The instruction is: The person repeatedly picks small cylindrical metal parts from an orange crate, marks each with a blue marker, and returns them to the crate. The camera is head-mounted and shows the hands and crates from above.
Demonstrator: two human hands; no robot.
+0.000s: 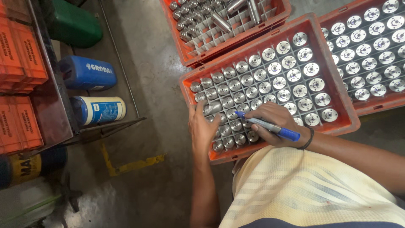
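My right hand [276,124] grips a blue marker pen [270,126], its tip pointing left over the round metal parts [253,90] standing in an orange divided crate [339,103]. My left hand [202,126] rests on the crate's near left corner, fingers around a metal part [213,107] that lies tilted among the upright ones. The crate's cells hold several shiny cylindrical parts with flat round tops.
Two more orange crates of metal parts sit behind [185,46] and to the right [371,105]. On the left stand a blue canister [86,72], a white-and-blue canister [99,110], a green container [74,23] and stacked orange boxes [19,55] on a rack. Concrete floor with yellow marking [126,166].
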